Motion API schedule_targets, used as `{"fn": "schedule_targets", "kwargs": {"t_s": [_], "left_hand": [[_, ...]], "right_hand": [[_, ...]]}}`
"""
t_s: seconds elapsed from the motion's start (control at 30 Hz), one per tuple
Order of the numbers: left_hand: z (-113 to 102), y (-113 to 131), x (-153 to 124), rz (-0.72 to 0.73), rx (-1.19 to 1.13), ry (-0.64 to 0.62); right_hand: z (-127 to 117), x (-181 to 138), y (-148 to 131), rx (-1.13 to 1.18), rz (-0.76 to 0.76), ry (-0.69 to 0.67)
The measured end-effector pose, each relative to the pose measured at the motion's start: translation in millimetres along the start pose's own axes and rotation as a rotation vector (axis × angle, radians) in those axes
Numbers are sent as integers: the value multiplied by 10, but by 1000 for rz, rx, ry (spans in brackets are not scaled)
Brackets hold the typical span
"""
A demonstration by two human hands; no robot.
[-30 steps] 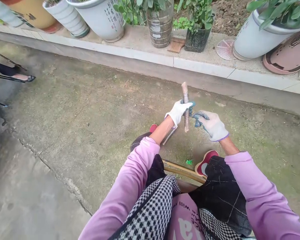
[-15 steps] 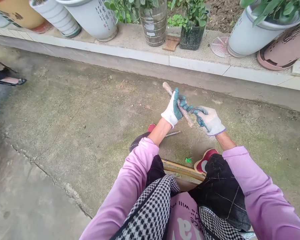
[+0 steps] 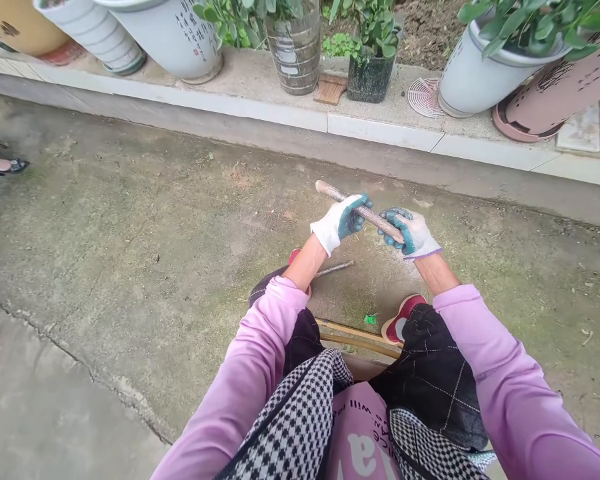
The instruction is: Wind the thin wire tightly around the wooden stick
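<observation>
A short brownish rod (image 3: pixel 383 227) with a speckled, silvery surface slants between my hands, its far end up and to the left. My left hand (image 3: pixel 349 217), in a white glove with a blue-green coated palm, is closed around its middle. At the rod's near end, my right hand (image 3: pixel 409 232) in a matching glove has its fingers curled about the tip. On the ground by my left shoe lies a thinner grey stick (image 3: pixel 335 269), partly hidden behind my left forearm.
Potted plants line a low tiled ledge (image 3: pixel 380 133) ahead, among them a white pot (image 3: pixel 485 73) and a black pot (image 3: pixel 373 79). A green scrap (image 3: pixel 370 319) lies between my feet. Another person's shoe (image 3: pixel 17 166) shows at far left.
The rod has tilted flatter, and its near end has swung right into my right hand. My right fingers, earlier apart from the rod, now close on that end. The view has shifted slightly right.
</observation>
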State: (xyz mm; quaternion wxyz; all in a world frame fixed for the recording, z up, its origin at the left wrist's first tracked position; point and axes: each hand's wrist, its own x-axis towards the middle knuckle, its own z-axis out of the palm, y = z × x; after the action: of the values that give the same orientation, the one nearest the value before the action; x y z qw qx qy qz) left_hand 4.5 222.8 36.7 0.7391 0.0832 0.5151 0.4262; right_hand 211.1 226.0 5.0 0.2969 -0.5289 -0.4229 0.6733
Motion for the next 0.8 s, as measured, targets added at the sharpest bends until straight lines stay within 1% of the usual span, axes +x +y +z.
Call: {"fn": "schedule_targets", "kwargs": {"t_s": [0.07,0.17,0.23,0.3,0.37,0.43,0.5,0.57,0.63,0.67,0.73,0.8], "left_hand": [[-27,52,-47,-13,-14,-6],[-25,73,-104,24,-138,9],[6,44,-119,37,-189,7],[43,3,-109,52,-198,11],[65,-28,-71,97,-177,54],[62,-42,-13,187,-125,137],[40,-52,45,278,-31,210],[15,-67,80,314,95,229],[1,-85,84,270,196,203],[1,-91,74,226,223,171],[9,-93,41,130,211,88],[23,-82,0,66,127,6]], "right_hand": [[-75,-18,-48,35,10,-50],[-108,-35,-99,59,45,-90],[-39,-44,-103,24,57,-99],[94,-63,-80,-49,67,-79],[242,-102,-44,-147,83,-25],[333,-157,-19,-274,68,-29],[323,-210,-25,-393,6,-54],[213,-238,-70,-477,-101,-53],[55,-234,-136,-520,-210,-21],[-21,-221,-168,-523,-237,-1],[-127,-185,-208,-487,-236,25],[-149,-142,-201,-416,-218,40]]}}
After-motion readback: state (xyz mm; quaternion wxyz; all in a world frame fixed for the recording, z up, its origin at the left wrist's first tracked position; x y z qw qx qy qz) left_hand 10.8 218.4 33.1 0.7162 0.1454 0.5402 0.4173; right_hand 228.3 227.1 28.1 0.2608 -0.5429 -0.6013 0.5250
